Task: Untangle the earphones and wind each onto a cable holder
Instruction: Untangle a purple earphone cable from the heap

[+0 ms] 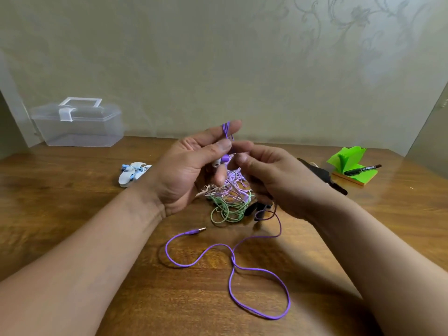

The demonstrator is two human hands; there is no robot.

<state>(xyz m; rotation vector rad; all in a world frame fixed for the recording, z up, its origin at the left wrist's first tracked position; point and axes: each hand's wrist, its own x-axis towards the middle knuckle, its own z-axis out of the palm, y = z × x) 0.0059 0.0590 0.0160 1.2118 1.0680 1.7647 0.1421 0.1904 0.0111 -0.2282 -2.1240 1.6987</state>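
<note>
My left hand [191, 166] is raised above the table, with turns of the purple earphone cable [226, 130] looped over its index finger; a purple and white earbud [221, 161] hangs by its palm. My right hand [269, 175] pinches the same cable just beside the left fingertips. The rest of the purple cable [232, 260] trails in loops over the wooden table [97, 214] to its plug [196, 231]. Below my hands lies a tangle of green, lilac and beige earphones [229, 202]. White and blue cable holders [132, 173] lie at the left.
A clear plastic box [77, 124] with a lid handle stands at the back left by the wall. Green sticky notes [350, 166] with a black marker [362, 169] on them sit at the right. A black object [322, 175] lies behind my right hand.
</note>
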